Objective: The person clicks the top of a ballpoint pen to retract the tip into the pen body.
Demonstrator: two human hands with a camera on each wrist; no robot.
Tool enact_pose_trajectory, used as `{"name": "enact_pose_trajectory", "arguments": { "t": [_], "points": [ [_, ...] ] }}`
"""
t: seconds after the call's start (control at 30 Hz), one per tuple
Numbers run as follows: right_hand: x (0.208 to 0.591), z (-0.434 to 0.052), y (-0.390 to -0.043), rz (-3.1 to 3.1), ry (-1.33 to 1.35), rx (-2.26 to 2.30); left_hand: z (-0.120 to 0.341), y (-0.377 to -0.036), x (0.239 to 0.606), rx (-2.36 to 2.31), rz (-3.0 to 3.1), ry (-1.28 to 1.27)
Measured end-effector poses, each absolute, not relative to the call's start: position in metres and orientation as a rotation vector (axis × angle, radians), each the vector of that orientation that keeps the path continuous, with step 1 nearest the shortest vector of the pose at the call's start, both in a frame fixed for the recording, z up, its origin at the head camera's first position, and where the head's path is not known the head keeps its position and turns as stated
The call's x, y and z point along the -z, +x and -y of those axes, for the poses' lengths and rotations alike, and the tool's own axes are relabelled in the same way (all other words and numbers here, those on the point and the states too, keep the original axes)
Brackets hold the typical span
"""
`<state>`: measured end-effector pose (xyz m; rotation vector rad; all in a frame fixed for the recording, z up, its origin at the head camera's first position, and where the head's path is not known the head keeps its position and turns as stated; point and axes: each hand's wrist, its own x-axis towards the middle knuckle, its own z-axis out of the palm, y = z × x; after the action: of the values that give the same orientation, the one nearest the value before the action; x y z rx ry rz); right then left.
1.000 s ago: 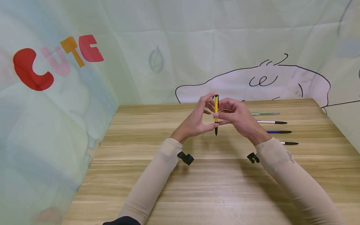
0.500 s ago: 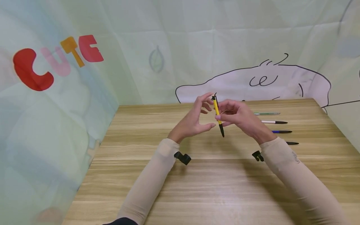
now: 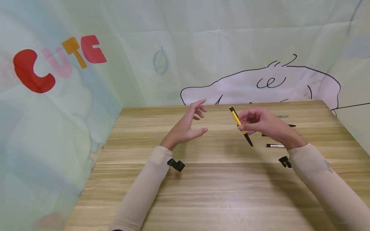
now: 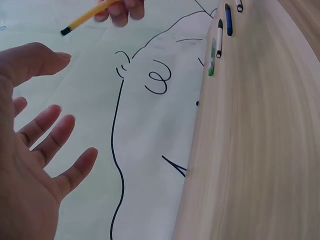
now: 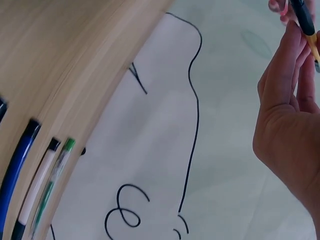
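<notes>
My right hand (image 3: 267,125) pinches a yellow pen (image 3: 236,118) with black ends between thumb and fingers, above the table. The pen tilts, with its clip end up to the left and its black tip down to the right. In the left wrist view, the same yellow pen (image 4: 85,19) shows near the top edge. Apart from it on the left, my left hand (image 3: 185,125) hovers with thumb and fingers spread, holding nothing. Beneath and behind the right hand lie several pens, partly hidden by it: a green one (image 3: 282,115) and a white one (image 3: 274,146) among them.
In the right wrist view a blue pen (image 5: 17,167), a white pen (image 5: 37,185) and a green clear pen (image 5: 52,187) lie side by side near the edge of the wooden table (image 3: 202,189). A printed cloth (image 3: 138,64) hangs behind and at the left.
Both hands were close together at the yellow pen, the left fingers at its ends. The left hand has let go and moved left; the right has carried the pen right, tilting it.
</notes>
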<state>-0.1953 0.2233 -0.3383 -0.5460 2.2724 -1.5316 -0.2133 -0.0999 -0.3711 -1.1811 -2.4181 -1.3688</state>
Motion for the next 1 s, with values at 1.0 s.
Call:
{"name": "enact_pose_trajectory", "arguments": {
  "t": [1.0],
  "points": [
    [0.360,-0.324,-0.167,-2.384,-0.823,1.121,0.153,-0.204,0.381,1.340,2.431,-1.088]
  ]
}}
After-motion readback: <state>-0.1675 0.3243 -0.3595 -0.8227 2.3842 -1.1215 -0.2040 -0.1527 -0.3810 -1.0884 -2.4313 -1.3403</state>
